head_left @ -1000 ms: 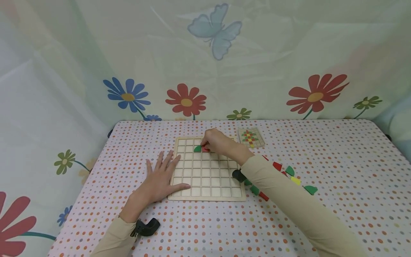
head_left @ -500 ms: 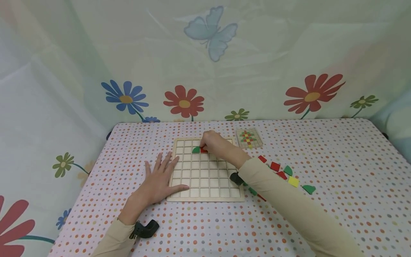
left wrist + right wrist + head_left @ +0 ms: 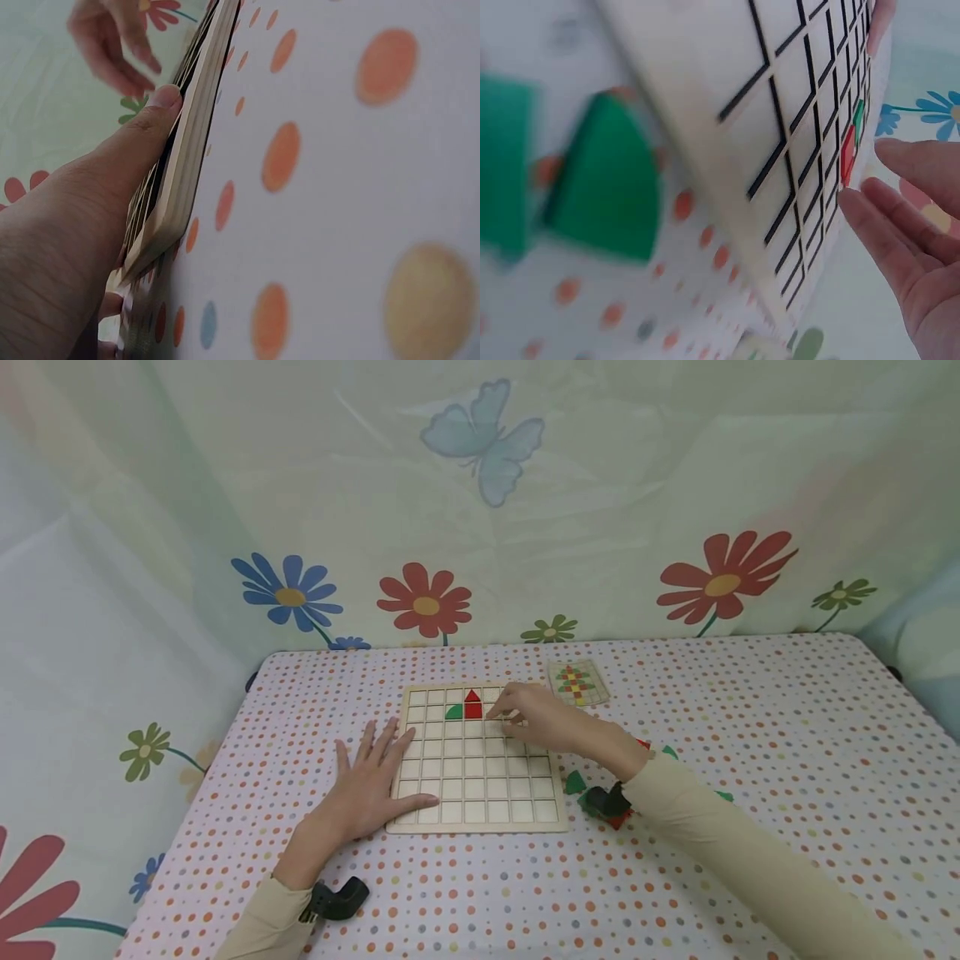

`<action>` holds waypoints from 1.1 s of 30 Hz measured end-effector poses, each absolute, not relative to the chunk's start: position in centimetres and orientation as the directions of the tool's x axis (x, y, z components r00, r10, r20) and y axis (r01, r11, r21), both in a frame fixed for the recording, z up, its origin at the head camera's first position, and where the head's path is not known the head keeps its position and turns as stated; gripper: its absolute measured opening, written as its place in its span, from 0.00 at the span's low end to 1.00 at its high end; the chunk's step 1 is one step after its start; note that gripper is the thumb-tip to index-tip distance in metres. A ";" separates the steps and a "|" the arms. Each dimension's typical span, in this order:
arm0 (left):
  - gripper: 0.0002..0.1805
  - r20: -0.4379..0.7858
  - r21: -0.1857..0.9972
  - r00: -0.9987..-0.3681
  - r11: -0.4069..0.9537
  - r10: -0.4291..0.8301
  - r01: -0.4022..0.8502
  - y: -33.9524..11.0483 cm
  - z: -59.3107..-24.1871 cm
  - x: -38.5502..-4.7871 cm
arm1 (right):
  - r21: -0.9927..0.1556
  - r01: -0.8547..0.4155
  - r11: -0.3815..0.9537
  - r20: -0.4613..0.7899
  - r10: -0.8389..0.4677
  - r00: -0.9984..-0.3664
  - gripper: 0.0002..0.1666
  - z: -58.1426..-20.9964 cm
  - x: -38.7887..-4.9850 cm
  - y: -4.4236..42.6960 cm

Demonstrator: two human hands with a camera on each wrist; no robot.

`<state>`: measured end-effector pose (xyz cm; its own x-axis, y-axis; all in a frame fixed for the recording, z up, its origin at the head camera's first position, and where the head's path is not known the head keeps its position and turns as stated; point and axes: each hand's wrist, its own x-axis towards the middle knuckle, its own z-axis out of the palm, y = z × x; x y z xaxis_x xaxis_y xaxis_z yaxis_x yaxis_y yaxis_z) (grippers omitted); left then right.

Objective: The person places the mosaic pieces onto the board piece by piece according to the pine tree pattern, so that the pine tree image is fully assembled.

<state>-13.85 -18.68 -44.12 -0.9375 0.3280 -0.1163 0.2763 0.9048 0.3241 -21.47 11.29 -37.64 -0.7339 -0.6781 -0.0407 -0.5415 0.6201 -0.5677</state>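
Observation:
A wooden grid board (image 3: pixel 474 768) lies flat on the dotted table. In its upper rows sit a green quarter-round tile (image 3: pixel 455 712), a red square tile (image 3: pixel 473 710) beside it and a red triangle tile (image 3: pixel 472 696) directly above the square. My left hand (image 3: pixel 367 789) rests spread on the board's left edge, thumb across the lower left corner. Just right of the red square, my right hand (image 3: pixel 543 718) hovers over the board. Its thumb and fingers stand apart in the right wrist view, with nothing between them.
A pattern card (image 3: pixel 578 683) with a tree-like figure lies behind the board's right corner. Loose tiles are scattered right of the board, including a green piece (image 3: pixel 575 782); my right forearm covers several of them. A patterned cloth (image 3: pixel 600 527) hangs behind the table.
My right hand has let go of the red tile and drawn back to the right, uncovering the red square and triangle. My left hand stays on the board.

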 end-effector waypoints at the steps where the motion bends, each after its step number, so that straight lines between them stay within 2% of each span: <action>1: 0.59 -0.116 0.325 -0.937 0.904 0.330 0.278 -18.7 -44.1 -13.9 | -0.557 -0.541 0.630 -0.048 -0.675 -0.737 0.14 -37.4 -21.0 12.0; 8: 0.59 -0.093 0.331 -0.938 0.899 0.335 0.288 -19.0 -44.0 -13.9 | -0.486 -0.534 0.692 -0.076 -0.642 -0.763 0.14 -36.6 -18.7 18.3; 15: 0.59 -0.083 0.345 -0.942 0.896 0.326 0.280 -19.5 -44.2 -13.7 | -0.465 -0.492 0.736 -0.125 -0.604 -0.787 0.12 -37.3 -18.2 22.5; 19: 0.59 -0.083 0.354 -0.940 0.892 0.330 0.282 -19.4 -44.3 -13.7 | -0.460 -0.454 0.763 -0.163 -0.575 -0.802 0.12 -38.1 -18.0 23.7; 26: 0.59 -0.088 0.361 -0.939 0.889 0.332 0.281 -19.1 -44.5 -13.6 | -0.453 -0.514 0.728 -0.106 -0.617 -0.780 0.11 -38.9 -17.6 24.5; 33: 0.59 -0.068 0.351 -0.938 0.888 0.341 0.297 -18.8 -44.5 -13.7 | -0.480 -0.480 0.734 -0.151 -0.608 -0.779 0.11 -38.5 -18.4 24.7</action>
<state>-13.72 -18.84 -44.49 -0.9377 0.3406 -0.0683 0.2970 0.8880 0.3509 -18.38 24.66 -38.52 -0.7793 -0.6082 -0.1509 -0.4800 0.7343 -0.4800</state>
